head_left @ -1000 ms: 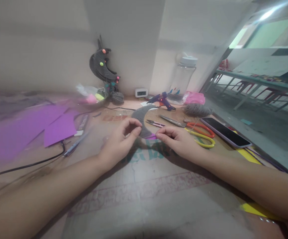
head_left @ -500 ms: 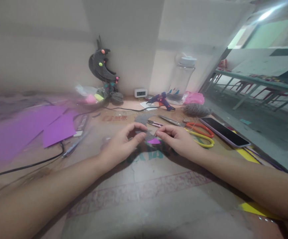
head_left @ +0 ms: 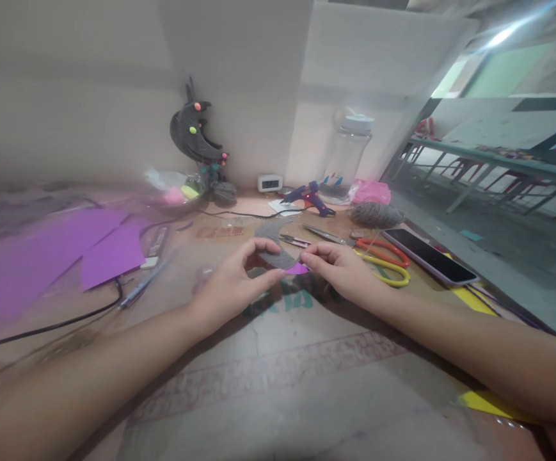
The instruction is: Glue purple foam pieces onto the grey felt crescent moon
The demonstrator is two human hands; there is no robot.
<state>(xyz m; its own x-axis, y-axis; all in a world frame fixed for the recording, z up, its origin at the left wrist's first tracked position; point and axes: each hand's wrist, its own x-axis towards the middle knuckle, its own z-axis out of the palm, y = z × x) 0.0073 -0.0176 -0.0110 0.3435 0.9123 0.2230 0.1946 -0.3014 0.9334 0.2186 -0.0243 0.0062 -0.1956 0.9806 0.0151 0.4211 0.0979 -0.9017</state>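
In the middle of the frame, a grey moon shape (head_left: 265, 232) curves like a C, its long way going top to bottom, its hollow facing right. It looks flat, and a purple bit (head_left: 297, 269) shows by its low end. The right hand (head_left: 347, 272) pinches that end. The left hand (head_left: 232, 278) touches the curved side, thumb spread wide from the fingers. Scissors (head_left: 358, 242) lie to the right.

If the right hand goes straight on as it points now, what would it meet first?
Probably the crescent, very near the right hand; depth is unclear, so they may be touching.
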